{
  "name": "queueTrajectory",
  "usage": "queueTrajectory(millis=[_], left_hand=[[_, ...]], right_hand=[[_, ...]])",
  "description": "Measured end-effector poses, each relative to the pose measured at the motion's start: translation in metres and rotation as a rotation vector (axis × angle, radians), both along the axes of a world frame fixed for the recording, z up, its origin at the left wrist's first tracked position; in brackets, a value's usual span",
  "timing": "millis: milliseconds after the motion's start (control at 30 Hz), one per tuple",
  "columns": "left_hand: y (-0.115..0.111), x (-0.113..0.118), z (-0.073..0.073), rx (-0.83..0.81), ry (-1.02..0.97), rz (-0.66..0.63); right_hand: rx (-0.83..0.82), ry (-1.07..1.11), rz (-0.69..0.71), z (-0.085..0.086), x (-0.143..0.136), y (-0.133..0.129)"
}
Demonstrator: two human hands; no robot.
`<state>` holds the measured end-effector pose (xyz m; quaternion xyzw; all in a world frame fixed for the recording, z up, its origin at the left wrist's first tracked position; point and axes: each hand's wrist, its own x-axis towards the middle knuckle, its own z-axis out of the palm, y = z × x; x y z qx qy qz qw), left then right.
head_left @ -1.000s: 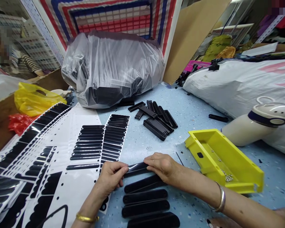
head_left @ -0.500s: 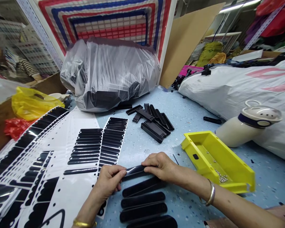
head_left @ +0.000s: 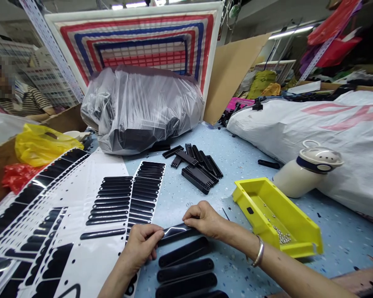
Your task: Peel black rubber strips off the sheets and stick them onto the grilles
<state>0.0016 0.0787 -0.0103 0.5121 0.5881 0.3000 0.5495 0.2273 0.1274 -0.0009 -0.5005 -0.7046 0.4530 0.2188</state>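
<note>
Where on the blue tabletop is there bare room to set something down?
Bare tabletop lies between the pile of black parts and the cream bottle, beyond the yellow bin. Sticker sheets crowd the left; black strips, the near middle.

Held strip (head_left: 178, 234): glossy black, whitish highlight. Loose strips (head_left: 186, 270): plain black. Label sheet (head_left: 90, 257): white backing, black labels (head_left: 112, 201). Worktop (head_left: 225, 155): light blue, speckled white and darker blue. Parts bin (head_left: 257, 223): bright yellow; hardware bits (head_left: 282, 237) inside silvery. Bottle (head_left: 294, 178): cream, navy band (head_left: 313, 164). Large sack (head_left: 267, 128): white, pinkish-red print. Striped lining (head_left: 161, 35): nested red, white and blue bands. Plastic bags (head_left: 43, 145): one yellow, one red. Co-worker's top (head_left: 34, 99): dark-and-pale stripes.
</note>
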Motion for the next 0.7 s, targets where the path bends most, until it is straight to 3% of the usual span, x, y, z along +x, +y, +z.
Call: queueTrajectory(millis=[200,333,533,700], left_hand=[[0.001,-0.001,-0.01,0.039,0.009,0.003],[0.001,-0.001,-0.005,0.04,-0.006,-0.005],[0.0,0.0,0.004,0.051,0.015,-0.022],[0.0,-0.001,0.003,0.06,0.003,-0.037]], right_hand=[[0.074,-0.004,-0.146,0.019,0.019,0.009],[0.102,-0.033,-0.193,0.029,0.041,0.001],[0.044,-0.072,-0.142,0.01,0.033,-0.022],[0.059,-0.1,-0.165,-0.002,0.021,-0.022]])
